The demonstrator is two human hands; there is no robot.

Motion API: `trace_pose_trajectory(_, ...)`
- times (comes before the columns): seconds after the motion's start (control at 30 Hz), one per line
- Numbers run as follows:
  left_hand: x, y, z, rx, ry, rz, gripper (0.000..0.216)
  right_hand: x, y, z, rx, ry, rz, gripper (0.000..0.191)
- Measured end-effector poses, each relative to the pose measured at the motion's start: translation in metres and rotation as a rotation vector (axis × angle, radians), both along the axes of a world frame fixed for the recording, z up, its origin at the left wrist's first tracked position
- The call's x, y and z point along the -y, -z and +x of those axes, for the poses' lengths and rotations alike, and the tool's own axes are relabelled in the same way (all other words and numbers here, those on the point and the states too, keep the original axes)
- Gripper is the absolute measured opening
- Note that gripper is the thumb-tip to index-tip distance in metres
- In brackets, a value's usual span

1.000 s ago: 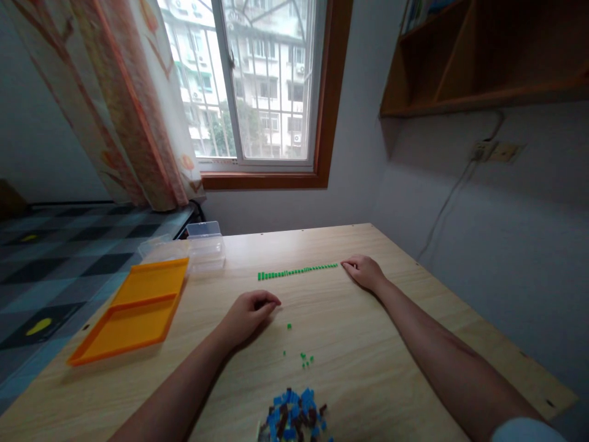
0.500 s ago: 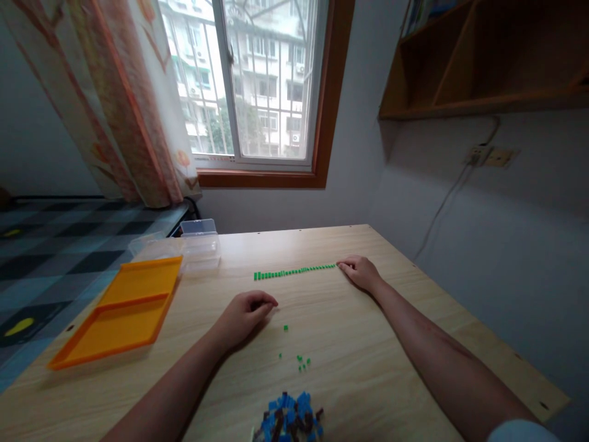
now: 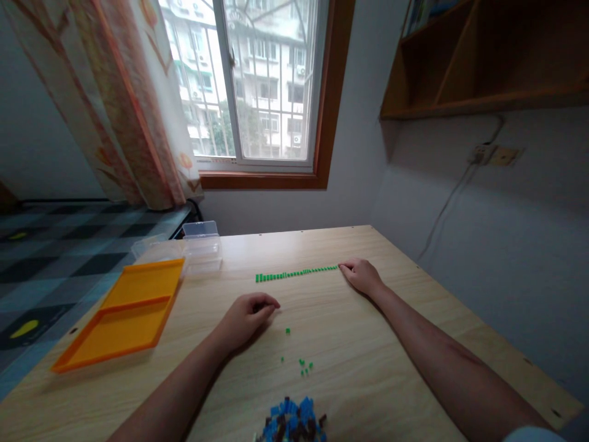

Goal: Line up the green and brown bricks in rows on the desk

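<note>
A long row of small green building bricks (image 3: 297, 273) runs across the far middle of the table, with bigger pieces at its left end and smaller ones to the right. At the right end of this row, my right hand (image 3: 361, 275) pinches with its fingertips against the last pieces; anything between them is too small to make out. My left hand (image 3: 248, 313) rests on the table in front of the row, fingers curled and thumb against forefinger; what they hold, if anything, is hidden. Nearby lie a larger green brick (image 3: 288, 331) and several tiny green bricks (image 3: 302, 362).
A heap of blue and dark brown bricks (image 3: 294, 420) sits at the near edge of view. On the left lies an orange divided tray (image 3: 133, 301), with clear plastic boxes (image 3: 202, 245) behind it. The wooden table (image 3: 396, 380) meets a wall at the right.
The whole view has shifted slightly, moving everything a little down and right. Both hands keep nearly the same pose and place relative to the bricks.
</note>
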State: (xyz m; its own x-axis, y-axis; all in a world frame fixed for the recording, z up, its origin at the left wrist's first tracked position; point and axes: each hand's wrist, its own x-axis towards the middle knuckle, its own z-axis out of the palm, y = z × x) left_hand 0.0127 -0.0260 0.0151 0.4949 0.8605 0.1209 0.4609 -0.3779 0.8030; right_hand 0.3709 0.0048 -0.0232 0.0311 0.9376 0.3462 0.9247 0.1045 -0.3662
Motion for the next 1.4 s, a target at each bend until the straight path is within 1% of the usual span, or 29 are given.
trace_pose_trajectory(0.47,0.001,-0.001,0.001,0.006,-0.003,0.019,0.025,0.001,-0.001,-0.001,-0.017,0.008,0.022,0.027)
trace_pose_trajectory(0.8,0.002,-0.001,0.001,0.001,-0.010,0.002,0.026,0.001,0.000,-0.001,-0.029,-0.005,0.030,0.026)
trace_pose_trajectory(1.0,0.002,0.000,0.001,0.015,-0.012,-0.002,0.025,0.005,-0.007,-0.004,-0.065,-0.039,0.068,0.026)
trace_pose_trajectory(1.07,0.002,0.001,0.001,0.016,-0.012,0.003,0.025,0.011,-0.012,-0.014,-0.100,-0.125,0.112,0.026)
trace_pose_trajectory(1.13,0.002,0.001,0.002,0.016,-0.008,0.005,0.024,0.022,-0.016,-0.032,-0.139,-0.291,0.145,0.025)
trace_pose_trajectory(1.2,0.002,0.002,0.002,0.015,0.001,0.012,0.024,0.036,-0.020,-0.057,-0.164,-0.489,0.104,0.023)
trace_pose_trajectory(1.27,0.002,0.002,0.002,0.017,0.009,0.022,0.023,0.052,-0.023,-0.083,-0.163,-0.640,0.047,0.021)
trace_pose_trajectory(1.33,0.002,0.003,0.002,0.026,0.012,0.024,0.023,0.067,-0.025,-0.105,-0.148,-0.738,0.012,0.020)
trace_pose_trajectory(1.4,0.002,0.004,0.002,0.031,0.010,0.018,0.023,0.077,-0.027,-0.119,-0.124,-0.783,0.010,0.019)
